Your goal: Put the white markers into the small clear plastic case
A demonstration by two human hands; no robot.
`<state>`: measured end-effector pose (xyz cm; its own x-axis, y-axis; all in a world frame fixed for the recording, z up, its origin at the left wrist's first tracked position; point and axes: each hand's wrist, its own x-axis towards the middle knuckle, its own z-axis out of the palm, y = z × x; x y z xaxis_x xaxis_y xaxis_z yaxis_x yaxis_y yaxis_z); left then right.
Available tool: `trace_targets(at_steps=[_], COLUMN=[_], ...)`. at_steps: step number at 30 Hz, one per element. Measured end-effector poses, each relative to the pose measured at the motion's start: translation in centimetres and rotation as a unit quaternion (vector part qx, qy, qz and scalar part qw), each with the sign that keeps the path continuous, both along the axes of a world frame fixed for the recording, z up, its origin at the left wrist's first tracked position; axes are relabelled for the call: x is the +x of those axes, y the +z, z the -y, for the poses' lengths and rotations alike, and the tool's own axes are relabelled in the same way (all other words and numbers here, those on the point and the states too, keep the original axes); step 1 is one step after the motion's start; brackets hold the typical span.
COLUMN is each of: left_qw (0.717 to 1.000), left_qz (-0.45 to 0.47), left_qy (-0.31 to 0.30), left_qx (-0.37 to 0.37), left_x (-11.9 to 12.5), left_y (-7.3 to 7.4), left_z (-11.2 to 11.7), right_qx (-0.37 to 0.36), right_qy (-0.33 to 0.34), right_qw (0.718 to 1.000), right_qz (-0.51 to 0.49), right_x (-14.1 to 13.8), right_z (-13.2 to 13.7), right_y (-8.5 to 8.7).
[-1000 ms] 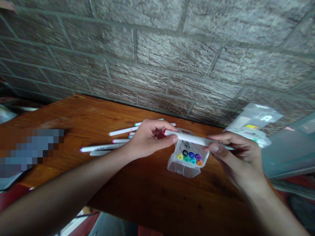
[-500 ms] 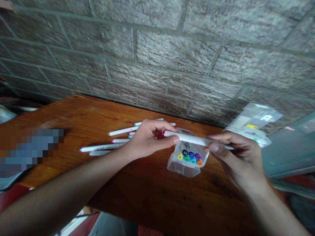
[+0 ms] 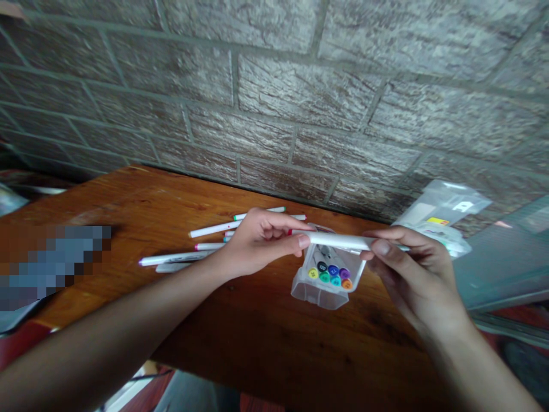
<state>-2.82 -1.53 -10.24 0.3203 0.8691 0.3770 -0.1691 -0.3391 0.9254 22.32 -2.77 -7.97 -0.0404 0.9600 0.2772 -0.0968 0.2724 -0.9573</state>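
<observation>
The table point(image 3: 278, 337) bears loose markers point(image 3: 214, 229), partly behind the left hand point(image 3: 257, 246).

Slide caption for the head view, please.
Left hand and right hand hold a red-ended white marker near a clear case of markers.

Worn on the person's head, the single camera looks forward and down across a wooden table point(image 3: 257, 332) from above its near edge, at about arm's reach, so that the left hand point(image 3: 266, 243) and the right hand point(image 3: 418, 266) come in from the lower corners and face each other across the middle. A stone-block wall point(image 3: 278, 86) close behind the table fills the upper part, its foot slanting down toward the right.
</observation>
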Motion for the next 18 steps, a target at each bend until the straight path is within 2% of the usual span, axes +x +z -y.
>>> trace_targets(at_steps=[4, 12, 18], left_qw=[0.999, 0.998, 0.995], left_qz=[0.011, 0.018, 0.050], left_qy=[-0.030, -0.044, -0.081], left_qx=[-0.010, -0.030, -0.036], left_x=[-0.20, -0.42, -0.60], left_y=[0.31, 0.23, -0.18], left_z=[0.14, 0.13, -0.13], right_qx=[-0.030, -0.028, -0.027], right_qy=[0.008, 0.022, 0.032], right_qw=[0.999, 0.999, 0.999], right_qz=[-0.026, -0.027, -0.023], right_x=[-0.07, -0.03, 0.00], right_z=[-0.10, -0.11, -0.23], right_y=[0.07, 0.14, 0.18])
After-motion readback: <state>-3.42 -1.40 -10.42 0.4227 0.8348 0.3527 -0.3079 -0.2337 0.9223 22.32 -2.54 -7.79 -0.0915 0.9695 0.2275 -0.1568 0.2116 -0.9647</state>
